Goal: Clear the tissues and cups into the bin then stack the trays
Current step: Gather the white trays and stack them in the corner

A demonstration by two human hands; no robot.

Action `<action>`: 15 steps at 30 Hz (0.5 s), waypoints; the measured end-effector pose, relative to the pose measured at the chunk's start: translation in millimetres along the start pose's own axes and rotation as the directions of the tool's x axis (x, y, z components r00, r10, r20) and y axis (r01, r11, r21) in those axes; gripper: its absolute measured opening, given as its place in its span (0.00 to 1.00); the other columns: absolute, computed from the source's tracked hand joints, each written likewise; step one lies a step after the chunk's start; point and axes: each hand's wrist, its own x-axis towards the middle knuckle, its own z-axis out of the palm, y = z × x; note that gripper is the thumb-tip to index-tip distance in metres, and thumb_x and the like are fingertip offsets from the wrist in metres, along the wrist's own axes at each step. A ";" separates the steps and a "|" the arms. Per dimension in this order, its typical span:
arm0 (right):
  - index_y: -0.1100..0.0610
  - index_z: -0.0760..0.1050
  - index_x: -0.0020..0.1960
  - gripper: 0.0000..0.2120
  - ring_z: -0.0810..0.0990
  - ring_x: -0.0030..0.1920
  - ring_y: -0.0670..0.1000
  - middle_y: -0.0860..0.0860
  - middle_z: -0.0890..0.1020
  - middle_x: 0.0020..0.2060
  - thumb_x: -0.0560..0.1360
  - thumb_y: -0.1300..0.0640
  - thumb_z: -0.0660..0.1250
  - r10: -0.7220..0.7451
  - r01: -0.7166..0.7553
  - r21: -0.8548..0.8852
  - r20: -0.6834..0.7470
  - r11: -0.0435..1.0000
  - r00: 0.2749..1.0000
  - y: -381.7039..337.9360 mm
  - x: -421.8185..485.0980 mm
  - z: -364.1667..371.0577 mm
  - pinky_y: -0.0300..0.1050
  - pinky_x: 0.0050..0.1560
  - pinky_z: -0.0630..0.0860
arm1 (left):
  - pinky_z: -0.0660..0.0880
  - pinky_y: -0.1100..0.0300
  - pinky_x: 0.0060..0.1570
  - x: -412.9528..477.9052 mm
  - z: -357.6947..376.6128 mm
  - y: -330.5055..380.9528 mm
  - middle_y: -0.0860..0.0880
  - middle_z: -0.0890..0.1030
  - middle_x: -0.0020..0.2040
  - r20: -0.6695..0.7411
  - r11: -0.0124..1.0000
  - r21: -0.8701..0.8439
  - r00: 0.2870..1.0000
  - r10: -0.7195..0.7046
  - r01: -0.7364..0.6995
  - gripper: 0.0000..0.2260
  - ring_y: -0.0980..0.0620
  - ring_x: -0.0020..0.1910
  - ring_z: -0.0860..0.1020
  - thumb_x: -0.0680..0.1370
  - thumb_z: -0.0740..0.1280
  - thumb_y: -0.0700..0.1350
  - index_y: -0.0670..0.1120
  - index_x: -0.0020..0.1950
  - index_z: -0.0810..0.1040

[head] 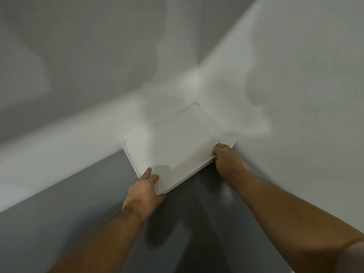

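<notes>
While both bare forearms reach forward from the bottom of the view, the left hand (pixel 144 191) grips the near left corner of a white tray (pixel 177 148), its thumb lying flat on the tray's upper face and its fingers curled out of sight beneath the rim, so the hand is closed on the tray. Just beyond that hand the tray's left edge and its rounded far-left corner stand out against the white surface of a bench (pixel 59 146) that runs across the left of the view; the grey floor (pixel 69 223) shows below and to the left of that hand, and the shadows of the arms fall on it between the two wrists. Between the hands the tray's shallow, bare inside spreads wide, tilted in the view so that its long side runs up and away to the right; its near long edge hangs over the grey floor, while its far part overlaps the white surfaces ahead, and whether it rests on them or is held just above them cannot be told. A thin second outline shows at the tray's far corner, too faint to say whether it is another tray underneath. To the right, the right hand (pixel 228 160) pinches the near right corner of the tray, fingers bent over the rim onto the top and the rest of the hand below the edge, closed on it as well. Beyond and to the right of that hand a second white surface (pixel 295 95) slants away, meeting the bench in a corner just past the tray.
</notes>
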 end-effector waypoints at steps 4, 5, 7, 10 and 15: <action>0.58 0.76 0.63 0.13 0.79 0.60 0.59 0.54 0.77 0.65 0.80 0.64 0.60 0.020 -0.021 0.018 0.009 1.000 1.000 1.7 0.8 0.4 0.51 0.62 0.76 | 0.68 0.54 0.71 1.3 -0.7 2.6 0.53 0.58 0.82 0.004 1.000 0.018 1.000 -0.012 0.012 0.31 0.44 0.72 0.72 0.73 0.73 0.55 0.53 0.75 0.70; 0.58 0.76 0.64 0.14 0.79 0.60 0.58 0.53 0.76 0.65 0.80 0.65 0.60 0.025 -0.025 0.018 0.006 1.000 1.000 1.3 0.5 0.4 0.51 0.62 0.76 | 0.69 0.54 0.71 1.5 -1.1 2.8 0.53 0.58 0.82 0.005 1.000 0.026 1.000 -0.011 0.010 0.31 0.44 0.72 0.72 0.73 0.73 0.55 0.53 0.75 0.70; 0.58 0.76 0.63 0.14 0.78 0.61 0.58 0.53 0.77 0.64 0.80 0.65 0.60 0.023 -0.023 0.009 -0.010 1.000 1.000 -1.3 -0.4 0.9 0.50 0.62 0.76 | 0.69 0.53 0.71 1.5 -0.7 2.4 0.53 0.58 0.82 0.009 0.999 0.033 1.000 -0.010 0.010 0.30 0.44 0.71 0.72 0.73 0.73 0.55 0.53 0.74 0.70; 0.59 0.76 0.62 0.14 0.78 0.60 0.57 0.54 0.77 0.62 0.80 0.66 0.59 0.009 -0.009 -0.020 -0.032 1.000 0.999 -5.7 -2.0 1.5 0.49 0.60 0.75 | 0.69 0.52 0.70 1.6 0.8 3.1 0.53 0.58 0.82 0.008 0.999 0.030 1.000 -0.018 0.018 0.29 0.43 0.71 0.72 0.73 0.73 0.54 0.52 0.73 0.71; 0.59 0.76 0.61 0.14 0.79 0.59 0.57 0.53 0.77 0.61 0.79 0.66 0.59 -0.005 0.004 -0.022 -0.067 1.000 0.998 -6.7 -3.4 3.9 0.51 0.58 0.77 | 0.72 0.49 0.70 0.2 -1.6 4.6 0.53 0.58 0.82 0.023 0.999 0.044 0.999 -0.030 0.029 0.31 0.43 0.70 0.72 0.74 0.73 0.55 0.52 0.75 0.68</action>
